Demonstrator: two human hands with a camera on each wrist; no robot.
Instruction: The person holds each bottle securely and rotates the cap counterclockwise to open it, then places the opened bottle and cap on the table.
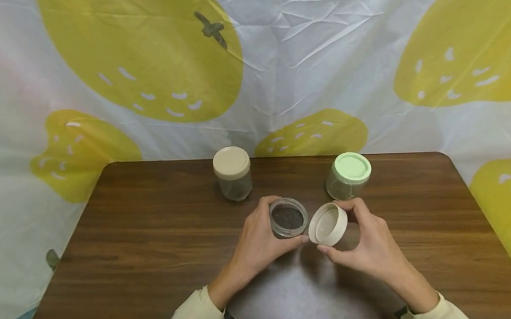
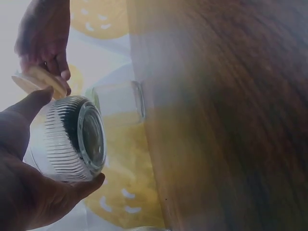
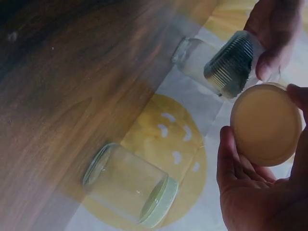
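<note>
My left hand [image 1: 260,236] grips a clear ribbed glass jar [image 2: 70,139], its thumb on the near side and fingers round the far side. The jar's mouth faces up, uncovered, and dark grainy contents show inside it in the head view. Just right of the jar, my right hand [image 1: 373,241] holds a cream screw lid [image 1: 328,225] by its edge between thumb and fingers. The lid is tilted, its hollow underside toward the head camera. In the right wrist view the lid's flat tan top [image 3: 266,125] shows, close beside the jar.
A clear jar with a beige lid [image 1: 231,163] stands at the back of the brown wooden table [image 1: 150,236]. Another clear jar with a light green lid [image 1: 352,168] stands behind my right hand. A white cloth [image 1: 311,67] with yellow fruit prints hangs behind the table.
</note>
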